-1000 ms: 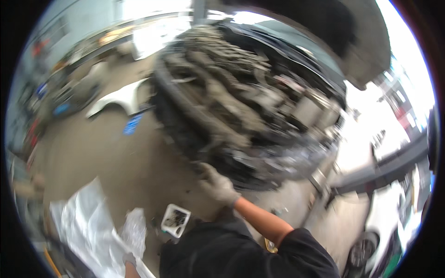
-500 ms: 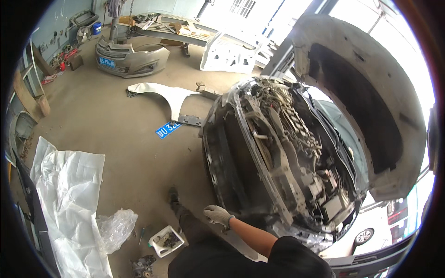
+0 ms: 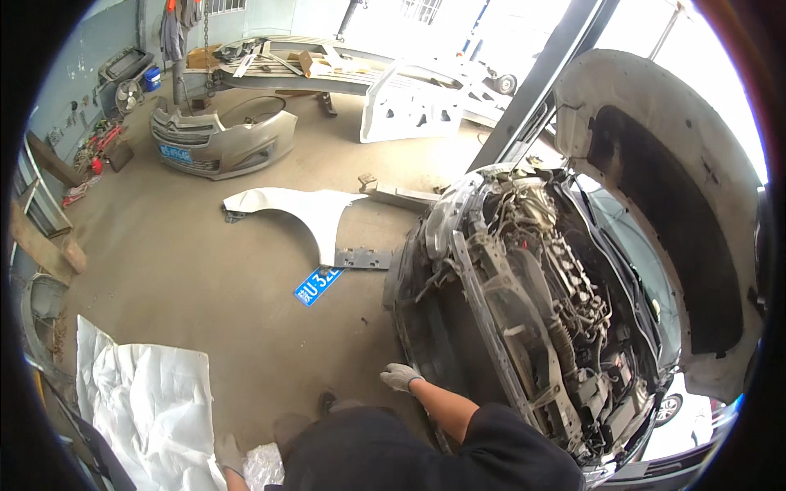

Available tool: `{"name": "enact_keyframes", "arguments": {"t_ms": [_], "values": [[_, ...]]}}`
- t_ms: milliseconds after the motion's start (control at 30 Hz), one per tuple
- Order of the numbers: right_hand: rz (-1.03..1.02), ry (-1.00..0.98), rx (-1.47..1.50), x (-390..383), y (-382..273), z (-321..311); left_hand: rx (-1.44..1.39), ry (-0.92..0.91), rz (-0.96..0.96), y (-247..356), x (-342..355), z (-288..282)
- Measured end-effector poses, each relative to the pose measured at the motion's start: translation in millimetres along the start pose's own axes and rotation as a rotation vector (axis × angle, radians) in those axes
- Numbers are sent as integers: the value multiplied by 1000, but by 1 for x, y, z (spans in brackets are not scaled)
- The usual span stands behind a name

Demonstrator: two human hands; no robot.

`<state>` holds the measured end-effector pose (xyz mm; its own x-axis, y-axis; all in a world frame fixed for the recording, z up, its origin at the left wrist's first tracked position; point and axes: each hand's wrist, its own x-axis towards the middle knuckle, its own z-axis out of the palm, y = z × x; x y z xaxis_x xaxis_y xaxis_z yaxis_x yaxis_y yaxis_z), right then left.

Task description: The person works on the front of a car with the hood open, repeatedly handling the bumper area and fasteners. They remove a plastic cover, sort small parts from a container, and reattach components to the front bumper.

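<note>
A car (image 3: 524,311) with its bumper off and its white hood (image 3: 655,188) raised fills the right side, engine bay exposed. My right hand (image 3: 401,376), in a grey glove, hangs by the car's lower front edge with fingers loosely curled; nothing shows in it. My left hand (image 3: 228,452), also gloved, is low at the bottom edge beside crumpled clear plastic (image 3: 264,468) and a white plastic sheet (image 3: 147,409). Its fingers are partly hidden.
On the concrete floor lie a white fender (image 3: 311,213), a blue number plate (image 3: 318,286) and a dark bracket (image 3: 364,259). A detached grey bumper (image 3: 221,139) and white body panels (image 3: 409,102) stand at the back. Timber and clutter line the left wall.
The view has pulled back and turned from close on the engine bay to the whole car front. My right hand has come off the car's front and dropped lower.
</note>
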<state>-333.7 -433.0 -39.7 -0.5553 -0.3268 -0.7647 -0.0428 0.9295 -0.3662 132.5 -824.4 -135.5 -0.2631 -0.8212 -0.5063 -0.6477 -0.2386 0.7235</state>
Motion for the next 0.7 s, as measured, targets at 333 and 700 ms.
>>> {"name": "enact_keyframes", "arguments": {"t_ms": [333,700], "values": [[241,74,104,81,-44,-44,621,-319,109,127,213,76],[509,-99,311,143,-262,-62,1821,-744,729,274,540,78]]}}
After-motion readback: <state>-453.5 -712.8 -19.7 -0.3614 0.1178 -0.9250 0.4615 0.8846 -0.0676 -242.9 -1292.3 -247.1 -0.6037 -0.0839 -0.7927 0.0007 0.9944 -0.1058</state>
